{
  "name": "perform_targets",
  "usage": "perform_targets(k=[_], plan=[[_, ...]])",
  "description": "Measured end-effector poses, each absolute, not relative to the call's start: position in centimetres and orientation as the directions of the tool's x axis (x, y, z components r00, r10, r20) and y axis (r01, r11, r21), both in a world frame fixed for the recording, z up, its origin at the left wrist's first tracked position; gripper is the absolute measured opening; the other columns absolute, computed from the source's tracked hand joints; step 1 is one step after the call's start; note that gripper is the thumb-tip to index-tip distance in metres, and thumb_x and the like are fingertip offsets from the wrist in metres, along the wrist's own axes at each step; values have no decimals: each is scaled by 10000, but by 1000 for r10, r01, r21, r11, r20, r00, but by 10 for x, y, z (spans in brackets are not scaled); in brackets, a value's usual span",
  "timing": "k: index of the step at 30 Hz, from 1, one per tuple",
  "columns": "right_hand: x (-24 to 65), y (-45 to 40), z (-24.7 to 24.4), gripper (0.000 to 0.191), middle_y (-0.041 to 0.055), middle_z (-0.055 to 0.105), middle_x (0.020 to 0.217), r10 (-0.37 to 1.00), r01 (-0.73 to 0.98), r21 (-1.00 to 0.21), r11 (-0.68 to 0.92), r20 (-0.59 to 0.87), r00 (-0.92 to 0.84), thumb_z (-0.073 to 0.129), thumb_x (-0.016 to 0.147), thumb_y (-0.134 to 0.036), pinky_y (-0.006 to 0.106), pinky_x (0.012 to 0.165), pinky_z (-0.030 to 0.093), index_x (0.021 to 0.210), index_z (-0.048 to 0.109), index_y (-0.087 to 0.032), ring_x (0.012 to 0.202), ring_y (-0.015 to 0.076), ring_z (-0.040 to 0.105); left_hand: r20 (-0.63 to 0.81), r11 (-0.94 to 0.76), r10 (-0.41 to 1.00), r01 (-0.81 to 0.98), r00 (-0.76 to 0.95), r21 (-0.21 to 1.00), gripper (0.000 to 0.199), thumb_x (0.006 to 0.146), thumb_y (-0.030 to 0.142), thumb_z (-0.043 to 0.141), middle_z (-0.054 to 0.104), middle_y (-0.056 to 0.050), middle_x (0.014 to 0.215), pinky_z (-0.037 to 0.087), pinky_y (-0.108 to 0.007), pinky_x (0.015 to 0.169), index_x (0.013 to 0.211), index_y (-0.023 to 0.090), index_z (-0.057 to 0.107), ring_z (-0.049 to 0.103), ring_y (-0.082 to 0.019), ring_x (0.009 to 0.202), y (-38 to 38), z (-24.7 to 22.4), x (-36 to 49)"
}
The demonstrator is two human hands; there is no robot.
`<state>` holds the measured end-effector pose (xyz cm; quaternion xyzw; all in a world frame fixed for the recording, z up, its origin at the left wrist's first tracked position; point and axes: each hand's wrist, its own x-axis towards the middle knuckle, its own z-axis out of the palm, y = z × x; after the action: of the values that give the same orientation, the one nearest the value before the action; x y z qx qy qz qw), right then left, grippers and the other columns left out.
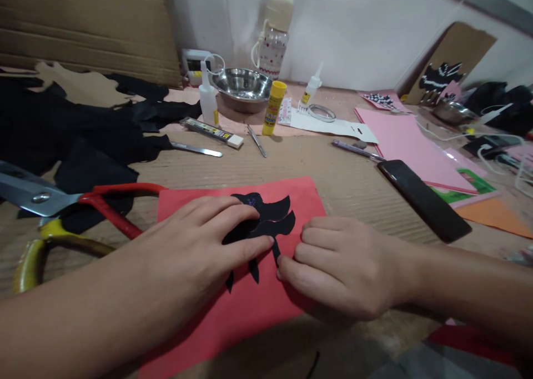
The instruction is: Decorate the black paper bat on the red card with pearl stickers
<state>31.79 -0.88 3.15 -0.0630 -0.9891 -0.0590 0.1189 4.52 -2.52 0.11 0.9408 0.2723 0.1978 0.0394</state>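
A sheet of red paper (pixel 258 318) lies on the corrugated cardboard surface. On it rests a black cutout (pixel 275 208) with curved, pointed parts and a few purple specks near its top. My left hand (pixel 208 237) lies over the cutout's left part, fingers stretched out and pressing it down; much of the shape is hidden beneath. At the right, my right hand (pixel 343 262) is curled, its thumb and forefinger closed at the lower end of a narrow black strip of the cutout. Large scissors (pixel 97 201) with red and yellow handles lie open beside my left forearm.
Black scraps (pixel 83 118) spread at the left. Behind the paper are a glue stick (pixel 273 108), tweezers (pixel 256 140), a squeeze bottle (pixel 208 98) and a metal bowl (pixel 244 90). A dark phone (pixel 422 198) and pink sheets (pixel 416 145) lie at the right.
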Motion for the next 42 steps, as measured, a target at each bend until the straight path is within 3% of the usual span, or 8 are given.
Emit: perform_targets(k=[10,17,22,26,30,33,37,42], plan=[[318,-9,30,391,27,630,694,143,157,41,987,235,-961,378,1070,-89,340,632,395,918,736,-127,626,184,498,327,-842,538,514,777,163,646,831,2,456,644,-128,1386,562,-594,995,1390,270,640,601,-361,1283,-26,-1,45],[318,-8,30,382,23,620,695,135,151,53,987,224,-965,376,1083,-96,335,648,405,919,719,-135,624,177,501,367,-860,493,505,789,70,502,873,-13,419,723,-164,1308,583,-573,996,1293,120,661,658,-346,1208,-27,6,45],[318,-8,31,394,31,636,701,140,154,45,987,233,-962,364,1074,-88,338,631,407,921,725,-124,627,185,506,329,-846,528,516,783,133,668,813,-20,429,673,-145,1340,602,-584,913,1398,235,628,634,-361,1211,-27,5,47],[317,-8,33,382,28,641,700,132,145,40,989,232,-964,385,1071,-90,339,628,418,909,729,-130,618,183,511,327,-854,519,498,790,151,667,818,9,451,644,-148,1353,591,-613,905,1395,281,646,619,-386,1221,-26,2,45],[315,-7,33,367,11,630,673,118,130,37,991,237,-964,474,1099,-222,341,611,436,832,717,-159,606,178,528,337,-850,525,500,782,164,673,824,9,450,654,-127,1353,584,-603,942,1393,300,658,627,-374,1231,-26,2,45],[316,-8,32,390,5,627,658,98,110,31,993,262,-960,521,1101,-324,332,609,454,794,706,-170,599,167,543,347,-844,533,515,772,152,642,845,-2,428,687,-119,1345,593,-586,964,1371,273,672,649,-358,1238,-26,3,44],[320,-8,32,336,-4,604,624,36,36,-8,999,337,-941,597,1065,-320,335,564,441,798,718,-156,578,162,537,356,-815,576,549,736,186,555,871,5,387,762,-118,1287,642,-494,933,1318,170,672,740,-306,1137,-24,4,41],[328,-4,36,335,16,631,616,130,99,-95,991,407,-904,559,1079,-329,354,539,371,839,718,-158,568,167,543,354,-753,658,576,664,319,460,953,75,359,805,-69,1225,686,-430,840,1251,205,685,800,-254,1029,-15,7,39]])
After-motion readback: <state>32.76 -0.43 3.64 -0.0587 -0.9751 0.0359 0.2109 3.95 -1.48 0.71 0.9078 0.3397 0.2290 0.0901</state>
